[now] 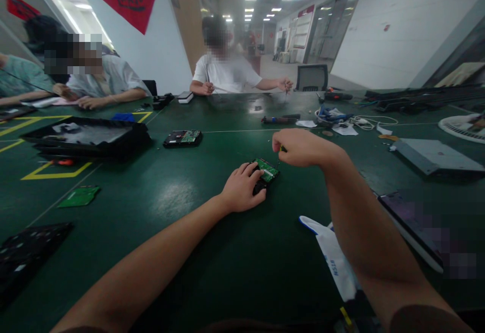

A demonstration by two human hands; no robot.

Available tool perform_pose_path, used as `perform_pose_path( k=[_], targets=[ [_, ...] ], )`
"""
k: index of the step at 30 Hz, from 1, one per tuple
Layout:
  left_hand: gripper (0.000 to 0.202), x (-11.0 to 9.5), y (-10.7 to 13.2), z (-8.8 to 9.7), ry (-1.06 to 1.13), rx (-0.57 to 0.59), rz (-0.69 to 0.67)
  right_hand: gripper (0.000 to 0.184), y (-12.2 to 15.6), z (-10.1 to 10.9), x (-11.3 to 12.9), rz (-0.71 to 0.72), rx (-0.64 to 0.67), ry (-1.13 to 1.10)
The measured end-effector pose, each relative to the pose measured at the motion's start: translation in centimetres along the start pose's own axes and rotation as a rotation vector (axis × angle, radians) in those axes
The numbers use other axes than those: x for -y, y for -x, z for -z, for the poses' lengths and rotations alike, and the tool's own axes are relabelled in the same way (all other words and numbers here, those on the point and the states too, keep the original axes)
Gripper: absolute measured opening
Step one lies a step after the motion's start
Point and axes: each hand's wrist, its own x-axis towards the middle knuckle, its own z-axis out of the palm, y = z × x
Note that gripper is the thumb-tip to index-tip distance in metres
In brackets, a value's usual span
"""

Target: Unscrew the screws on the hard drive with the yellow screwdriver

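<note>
A hard drive (268,170) lies on the green tabletop, its green circuit board facing up. My left hand (244,187) rests over its near left side, fingers curled onto the drive and holding it down. Above the drive's right edge, my right hand (303,147) is closed around a screwdriver (283,148) with a small yellow-and-black handle. The thin shaft points down at the edge of the circuit board; whether its tip sits in a screw is too small to make out.
Another hard drive (182,138) lies left, near stacked black trays (87,141) and a loose green board (79,196). A white glove (333,257) lies beneath my right forearm. A metal case (439,156) and cables (373,122) occupy the right. Co-workers sit across.
</note>
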Motion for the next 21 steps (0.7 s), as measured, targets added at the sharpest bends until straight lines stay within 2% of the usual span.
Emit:
perform_pose_path(
  k=[2, 4, 7, 10, 13, 16, 19, 21],
  targets=[
    [0.06, -0.02, -0.01, -0.01, 0.001, -0.001, 0.003, 0.021, 0.02, -0.03, -0.11, 0.022, -0.01, -0.007],
    [0.06, -0.02, -0.03, -0.04, 0.0, 0.001, 0.007, 0.021, -0.13, -0.24, -0.11, -0.062, -0.029, 0.026],
    [0.06, -0.02, -0.08, -0.09, -0.005, 0.003, 0.007, 0.035, -0.42, -0.55, -0.03, -0.18, -0.055, 0.078],
    [0.06, -0.03, -0.1, -0.11, -0.01, 0.001, 0.007, 0.021, -0.42, -0.54, -0.2, -0.054, -0.051, 0.024],
    [0.06, -0.06, -0.08, -0.08, -0.012, 0.005, 0.006, 0.022, -0.25, -0.38, -0.5, 0.085, -0.035, -0.037],
    [0.059, -0.1, -0.07, -0.02, -0.01, 0.006, 0.005, 0.017, -0.27, -0.4, -0.42, 0.004, -0.053, -0.002],
    [0.06, -0.11, -0.08, -0.01, -0.01, 0.005, 0.003, 0.031, -0.35, -0.42, 0.0, -0.143, -0.073, 0.061],
    [0.06, -0.09, -0.09, -0.02, -0.012, 0.006, 0.005, 0.029, -0.23, -0.25, 0.19, -0.14, -0.065, 0.061]
  ],
)
